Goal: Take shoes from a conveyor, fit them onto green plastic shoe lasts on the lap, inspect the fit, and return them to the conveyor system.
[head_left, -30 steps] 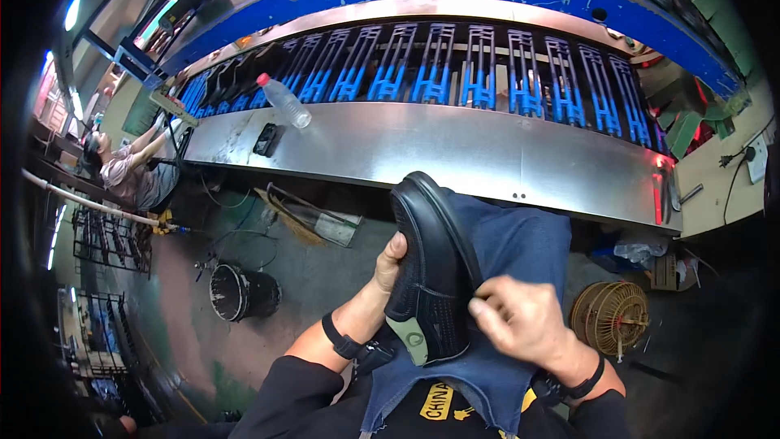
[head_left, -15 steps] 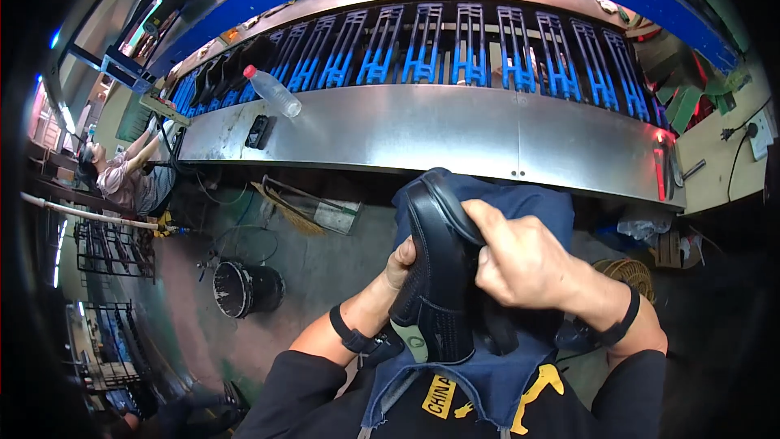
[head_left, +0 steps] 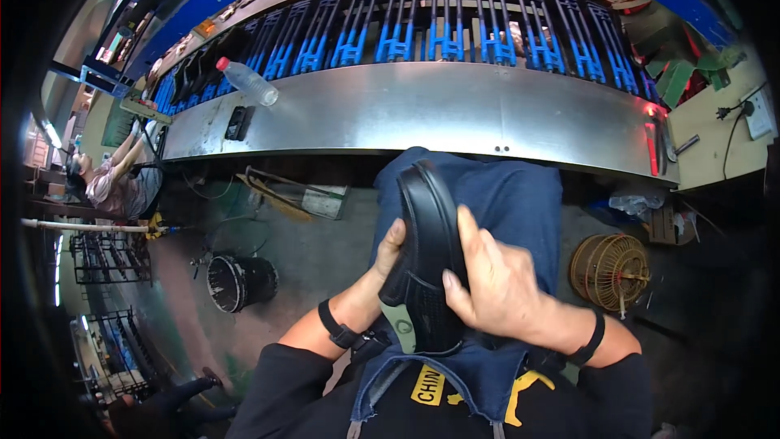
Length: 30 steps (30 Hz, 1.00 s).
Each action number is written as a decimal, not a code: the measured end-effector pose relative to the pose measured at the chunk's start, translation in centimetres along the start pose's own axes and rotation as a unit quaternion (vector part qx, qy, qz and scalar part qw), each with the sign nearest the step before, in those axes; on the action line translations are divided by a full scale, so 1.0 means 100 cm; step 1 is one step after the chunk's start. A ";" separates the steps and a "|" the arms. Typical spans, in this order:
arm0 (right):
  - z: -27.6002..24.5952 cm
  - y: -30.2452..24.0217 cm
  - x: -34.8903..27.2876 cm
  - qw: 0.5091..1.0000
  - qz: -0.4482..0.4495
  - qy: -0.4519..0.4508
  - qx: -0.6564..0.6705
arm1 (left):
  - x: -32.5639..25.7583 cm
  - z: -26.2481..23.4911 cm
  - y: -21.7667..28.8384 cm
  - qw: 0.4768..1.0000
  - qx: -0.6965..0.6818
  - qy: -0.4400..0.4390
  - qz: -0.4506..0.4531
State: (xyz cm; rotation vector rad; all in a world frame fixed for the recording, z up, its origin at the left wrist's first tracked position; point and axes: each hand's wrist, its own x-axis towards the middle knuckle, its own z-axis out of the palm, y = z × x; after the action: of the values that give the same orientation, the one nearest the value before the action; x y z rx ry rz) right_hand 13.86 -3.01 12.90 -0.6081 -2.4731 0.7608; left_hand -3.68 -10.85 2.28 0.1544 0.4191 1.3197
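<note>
A black shoe (head_left: 428, 228) with stitched seams and a pale green patch at its heel is tilted over my lap, toe pointing away. My left hand (head_left: 388, 256) holds it from the left side; the thumb shows along the upper, and the other fingers are hidden behind the shoe. Against the right edge of the shoe, along the black sole, my right hand (head_left: 496, 280) presses with a straight forefinger and thumb, its other fingers curled. Under the shoe lies the dark blue apron (head_left: 516, 203) over my legs.
Ahead runs a steel-edged bench (head_left: 390, 110) with rows of blue-black forks (head_left: 398, 24). On it are a plastic bottle (head_left: 248, 81), a black device (head_left: 237, 123) and red-handled pliers (head_left: 652, 146). A bucket (head_left: 242, 283) and wicker basket (head_left: 609, 271) stand on the floor. A co-worker (head_left: 118, 183) sits far left.
My right hand has slid from near the toe down the sole's edge toward me. My left hand keeps its hold. The whole view has shifted slightly, bringing the basket more into sight.
</note>
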 end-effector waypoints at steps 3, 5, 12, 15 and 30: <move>0.011 -0.007 -0.055 0.999 -0.005 -0.034 -0.033 | 0.008 -0.012 0.014 0.999 0.052 0.007 0.013; 0.016 -0.003 -0.070 0.998 -0.014 -0.007 -0.064 | 0.020 0.002 0.021 0.993 0.080 0.084 0.000; -0.022 0.018 -0.004 0.940 -0.326 0.100 0.026 | 0.016 0.074 0.036 0.963 0.198 0.181 0.006; -0.036 0.005 0.020 0.981 -0.028 0.107 0.158 | -0.027 0.033 0.055 0.668 0.733 0.116 0.054; -0.016 0.112 0.022 0.918 0.153 -0.218 0.295 | 0.068 0.039 0.056 0.832 0.542 -0.113 0.005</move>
State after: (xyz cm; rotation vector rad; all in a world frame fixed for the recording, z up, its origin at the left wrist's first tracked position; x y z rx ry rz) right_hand 16.03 7.19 7.96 -0.6446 -2.3373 1.8514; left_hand -5.93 -2.41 6.36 1.2531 0.9286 0.9134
